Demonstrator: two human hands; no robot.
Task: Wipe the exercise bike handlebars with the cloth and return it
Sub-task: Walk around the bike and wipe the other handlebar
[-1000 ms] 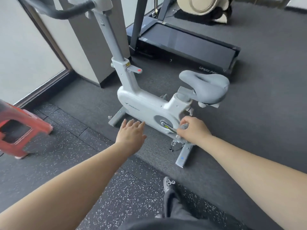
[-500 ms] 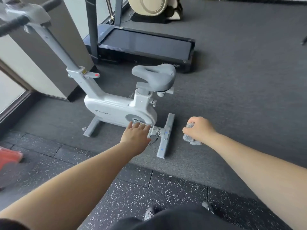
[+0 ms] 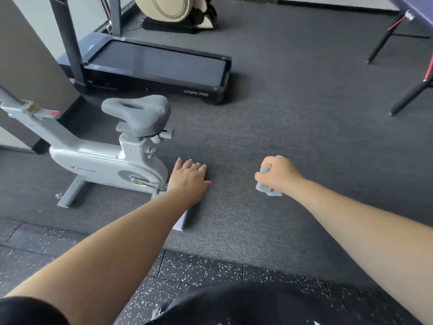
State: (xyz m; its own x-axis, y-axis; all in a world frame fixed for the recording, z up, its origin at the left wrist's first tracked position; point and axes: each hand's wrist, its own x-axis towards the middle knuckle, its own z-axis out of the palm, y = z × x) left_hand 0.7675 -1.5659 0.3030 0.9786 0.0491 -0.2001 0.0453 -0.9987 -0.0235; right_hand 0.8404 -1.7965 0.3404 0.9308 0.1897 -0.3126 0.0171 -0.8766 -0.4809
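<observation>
The right hand is clenched around a bunched grey cloth, with one tuft showing above the knuckles and a larger fold hanging out beneath the fist. The left hand is released, palm down, fingers straight and lightly spread, holding nothing; whether it touches anything below it cannot be told. Both arms stretch forward over the dark grey floor mat, the two hands apart with bare mat between them. Just to the left of the left hand stands the white exercise bike, its grey saddle up and left of that hand's fingertips, and its rear foot bar partly hidden under the left wrist and forearm. The handlebars lie outside the view; only the slanted front post runs off the left edge. Beyond both hands, farther across the mat, lies a black treadmill. Far to the right of the right hand, black table legs stand on the mat.
</observation>
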